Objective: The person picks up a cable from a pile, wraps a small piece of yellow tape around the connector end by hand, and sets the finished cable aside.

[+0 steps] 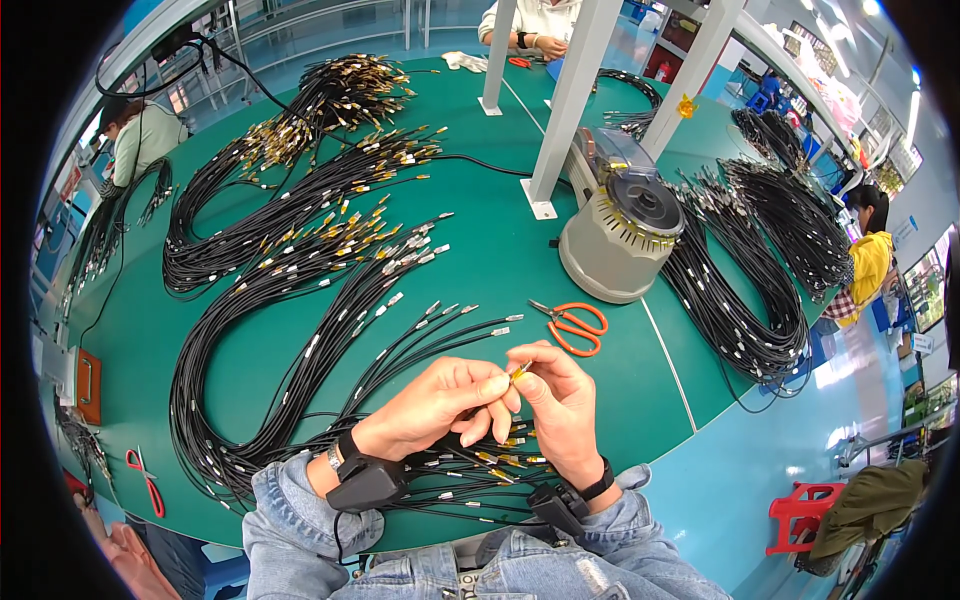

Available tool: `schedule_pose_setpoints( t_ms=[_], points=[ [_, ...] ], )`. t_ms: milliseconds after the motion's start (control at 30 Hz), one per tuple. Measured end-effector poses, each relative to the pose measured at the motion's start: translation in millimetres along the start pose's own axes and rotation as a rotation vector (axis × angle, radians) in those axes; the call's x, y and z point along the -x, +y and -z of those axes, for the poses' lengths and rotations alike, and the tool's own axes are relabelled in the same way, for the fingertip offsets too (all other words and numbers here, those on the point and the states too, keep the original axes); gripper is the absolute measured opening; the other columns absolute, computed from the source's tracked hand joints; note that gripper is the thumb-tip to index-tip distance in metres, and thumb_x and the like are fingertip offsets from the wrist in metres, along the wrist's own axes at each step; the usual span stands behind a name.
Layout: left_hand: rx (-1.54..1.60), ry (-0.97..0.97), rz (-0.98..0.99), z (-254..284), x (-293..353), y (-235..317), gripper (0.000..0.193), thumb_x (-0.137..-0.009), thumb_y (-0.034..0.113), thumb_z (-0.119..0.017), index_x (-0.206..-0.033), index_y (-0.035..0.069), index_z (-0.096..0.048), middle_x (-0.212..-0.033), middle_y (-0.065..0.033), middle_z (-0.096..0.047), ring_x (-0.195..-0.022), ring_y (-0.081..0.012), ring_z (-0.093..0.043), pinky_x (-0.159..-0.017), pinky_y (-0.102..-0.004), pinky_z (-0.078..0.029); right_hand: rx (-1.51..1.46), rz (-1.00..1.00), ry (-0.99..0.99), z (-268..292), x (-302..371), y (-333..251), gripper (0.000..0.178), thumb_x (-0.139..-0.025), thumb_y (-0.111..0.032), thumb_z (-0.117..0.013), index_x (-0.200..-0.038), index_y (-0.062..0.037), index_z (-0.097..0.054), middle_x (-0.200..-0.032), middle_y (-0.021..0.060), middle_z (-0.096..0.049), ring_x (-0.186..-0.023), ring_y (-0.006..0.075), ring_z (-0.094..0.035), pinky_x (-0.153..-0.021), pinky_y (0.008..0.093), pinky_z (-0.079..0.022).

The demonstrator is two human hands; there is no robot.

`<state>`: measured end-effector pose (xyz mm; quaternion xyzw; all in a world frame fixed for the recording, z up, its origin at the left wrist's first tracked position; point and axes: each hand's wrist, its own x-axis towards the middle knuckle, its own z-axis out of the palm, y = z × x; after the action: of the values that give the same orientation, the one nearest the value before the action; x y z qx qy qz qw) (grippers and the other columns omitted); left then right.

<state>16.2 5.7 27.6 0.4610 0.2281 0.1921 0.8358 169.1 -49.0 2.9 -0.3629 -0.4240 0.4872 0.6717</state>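
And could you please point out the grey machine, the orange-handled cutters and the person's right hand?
Grey machine (612, 248), head view: body.
Orange-handled cutters (554, 314), head view: joint.
Right hand (566, 410), head view: thumb base.

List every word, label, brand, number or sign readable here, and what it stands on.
No text quoted.
White tags on the black cables: print, if any, too small to read.
Sign at the right: too small and blurred.
Clothing lettering at the lower edge: partly covered, not copied out.

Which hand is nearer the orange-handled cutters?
Right. The right hand is just below the orange-handled cutters in view; the left hand is farther, to their lower left.
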Motion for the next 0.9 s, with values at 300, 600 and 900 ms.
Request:
schedule_pose_setpoints(
  t_ms=[300, 600, 900],
  points=[
    [0.081, -0.146, 0.039, 10, -2, -5, 0.034, -0.096, 0.030, -0.045, -0.079, 0.001, -0.054, -0.056, -0.0066, -0.057, -0.037, -0.0054, -0.041, -0.036, -0.0176, -0.030, -0.069, -0.016, -0.129, 10, -3, 12, 0.012, -0.085, -0.012, -0.062, -0.086, 0.0005, -0.061, -0.084, 0.0062, -0.053, -0.077, 0.0139, -0.051, -0.072, 0.0257, -0.042],
    [0.137, -0.223, 0.071, 8, 2, 0, 0.036, -0.095, 0.031, -0.045, -0.076, 0.001, -0.053, -0.053, -0.0056, -0.055, -0.036, -0.0055, -0.040, -0.035, -0.0177, -0.029, -0.285, -0.054, -0.189, 13, -2, 23, 0.017, -0.092, -0.013, -0.053, -0.087, 0.0011, -0.061, -0.087, 0.0050, -0.055, -0.080, 0.0126, -0.051, -0.077, 0.0270, -0.041],
    [-0.177, -0.030, -0.048, -2, -2, -5, 0.030, -0.096, 0.025, -0.045, -0.082, 0.001, -0.057, -0.059, -0.0054, -0.060, -0.039, -0.0057, -0.045, -0.039, -0.0176, -0.033, -0.033, -0.011, -0.067, 17, 2, 3, 0.016, -0.091, -0.013, -0.053, -0.090, 0.0015, -0.060, -0.089, 0.0049, -0.054, -0.080, 0.0134, -0.050, -0.078, 0.0281, -0.040]
  ],
)
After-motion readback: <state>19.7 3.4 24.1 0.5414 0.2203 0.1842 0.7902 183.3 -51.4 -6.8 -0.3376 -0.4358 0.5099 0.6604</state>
